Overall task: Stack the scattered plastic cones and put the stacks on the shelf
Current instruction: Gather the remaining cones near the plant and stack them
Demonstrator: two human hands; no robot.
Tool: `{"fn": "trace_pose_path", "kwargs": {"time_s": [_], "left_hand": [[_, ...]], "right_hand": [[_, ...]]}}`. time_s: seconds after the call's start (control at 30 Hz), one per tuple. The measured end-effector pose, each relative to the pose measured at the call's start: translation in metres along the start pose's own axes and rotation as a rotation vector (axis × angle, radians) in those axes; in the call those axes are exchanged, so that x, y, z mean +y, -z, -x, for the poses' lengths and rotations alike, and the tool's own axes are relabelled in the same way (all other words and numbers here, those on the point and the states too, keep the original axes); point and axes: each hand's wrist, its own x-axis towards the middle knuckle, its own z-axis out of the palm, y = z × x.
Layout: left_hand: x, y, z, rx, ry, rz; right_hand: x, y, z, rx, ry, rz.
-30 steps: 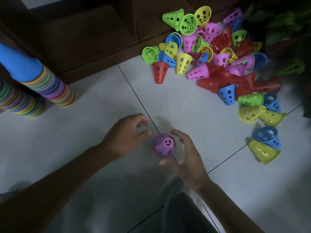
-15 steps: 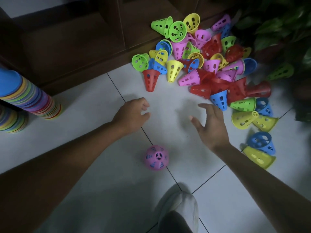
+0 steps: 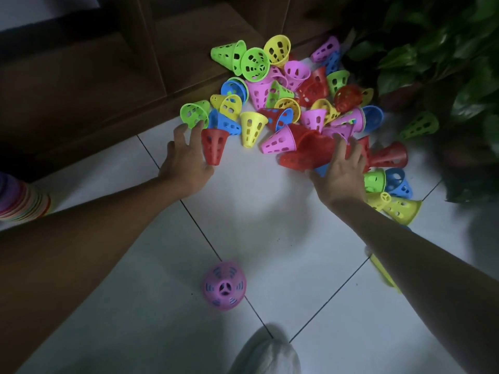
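- Our left hand (image 3: 186,163) reaches to the pile's near edge: grip wide, fingers spread beside the upside-down red cone (image 3: 213,147), nothing held yet.
- Our right hand (image 3: 341,174) lies on the tipped red cones (image 3: 310,152), fingers straight, grip also wide; probably picking the nearest ones first.
- Cone pile (image 3: 286,103) lies loose on the floor against the shelf base (image 3: 108,125).
- Pink cone (image 3: 224,286) stands alone near us, likely the base of a new stack.
- Finished stack (image 3: 24,203) at left edge, not yet shelved.

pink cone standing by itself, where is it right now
In the head view, the pink cone stands low and centre-left on the white tiled floor, apart from the pile, just above the pale knee.
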Motion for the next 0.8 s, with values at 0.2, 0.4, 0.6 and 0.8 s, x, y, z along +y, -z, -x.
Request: {"fn": "trace_pose_path", "kwargs": {"time_s": [0.2,0.4,0.6,0.8], "left_hand": [[-0.002,-0.009,-0.006,-0.093,0.028,0.038],[0.001,-0.012,-0.006,-0.076,-0.024,-0.001],[0.017,-0.01,-0.026,-0.102,0.054,0.069],[0.018,-0.022,-0.02,-0.092,0.115,0.08]], "right_hand": [[-0.002,-0.012,-0.007,-0.161,-0.104,-0.075],[0.002,-0.023,0.001,-0.129,-0.091,-0.166],[-0.001,-0.028,0.005,-0.098,-0.097,-0.192],[-0.004,-0.034,0.006,-0.076,-0.097,-0.271]]}}
